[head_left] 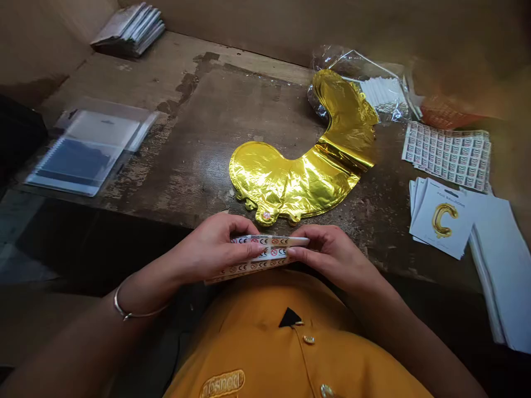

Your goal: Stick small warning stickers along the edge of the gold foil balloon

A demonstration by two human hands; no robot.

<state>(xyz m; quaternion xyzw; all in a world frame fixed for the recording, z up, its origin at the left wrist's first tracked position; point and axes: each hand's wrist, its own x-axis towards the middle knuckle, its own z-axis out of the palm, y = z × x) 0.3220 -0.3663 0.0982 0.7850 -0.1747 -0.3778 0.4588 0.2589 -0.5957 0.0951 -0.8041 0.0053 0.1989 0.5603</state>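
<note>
Close to my body, my left hand and my right hand pinch a folded sheet of stickers printed with CE marks and red warning circles. Thumbs lie on top of the sheet, and the other fingers are partly hidden behind it. Just beyond the hands, a flat gold foil balloon curves across the table. A small round sticker shows on a tab at its near edge.
Clear plastic sleeves lie at left, below a stack of packets. At right are sticker sheets, cards with a gold letter C and white paper. A clear bag holds white sticks behind the balloon.
</note>
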